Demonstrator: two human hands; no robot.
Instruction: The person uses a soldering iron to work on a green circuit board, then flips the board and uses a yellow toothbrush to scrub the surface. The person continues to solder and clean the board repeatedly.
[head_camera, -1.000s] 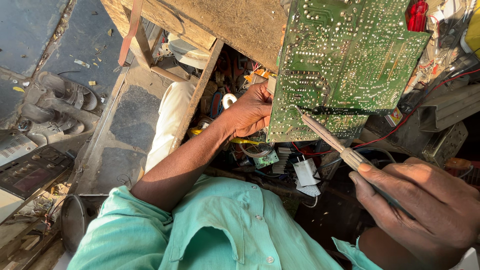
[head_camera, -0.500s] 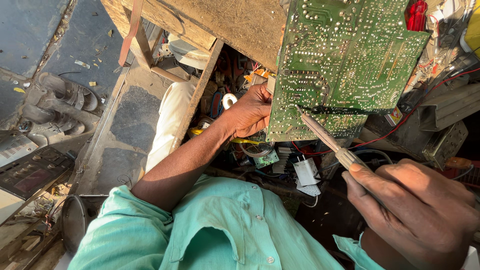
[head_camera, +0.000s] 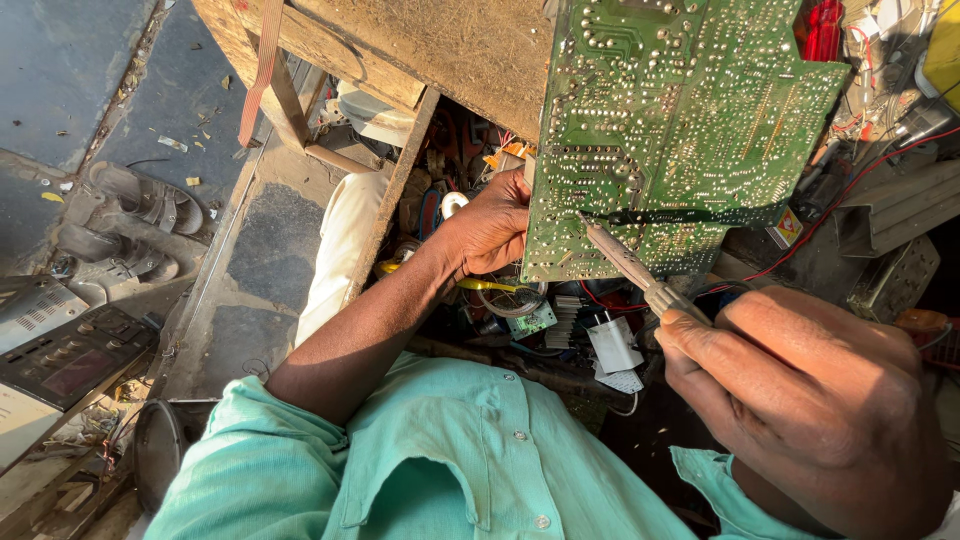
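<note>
A large green circuit board (head_camera: 680, 120) stands on edge with its solder side toward me. My left hand (head_camera: 490, 225) grips its lower left edge and holds it up. In my right hand (head_camera: 800, 400) is a soldering iron (head_camera: 625, 260), held like a pen. Its metal tip touches the board near the lower left, beside a dark slot in the board. Red wires (head_camera: 850, 190) run from the board's right side.
A wooden workbench (head_camera: 400, 50) lies behind the board. Below it sit loose parts, a white adapter (head_camera: 612, 345), a solder coil and wires. A pair of sandals (head_camera: 130, 220) lies on the stone floor at left, near an old electronic unit (head_camera: 60, 360).
My right hand has shifted slightly left and up, bringing the soldering iron's tip a little further left along the board. The left hand and the board have stayed put.
</note>
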